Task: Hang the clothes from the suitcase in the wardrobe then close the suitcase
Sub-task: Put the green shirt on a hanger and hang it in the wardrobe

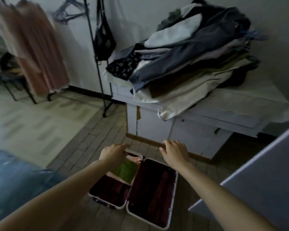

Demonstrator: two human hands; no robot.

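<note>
Below both hands lies the open white-rimmed, dark-lined suitcase (pixel 137 185) on the floor, green and pink clothes (pixel 127 169) left inside. Left hand (pixel 114 153) and right hand (pixel 174 151) reach down with loosely curled fingers, holding nothing. Hanging remains unfinished.

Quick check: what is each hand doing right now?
Left hand: reaching over the open suitcase, fingers loosely bent; a grip cannot be told.
Right hand: open, holding nothing.
</note>
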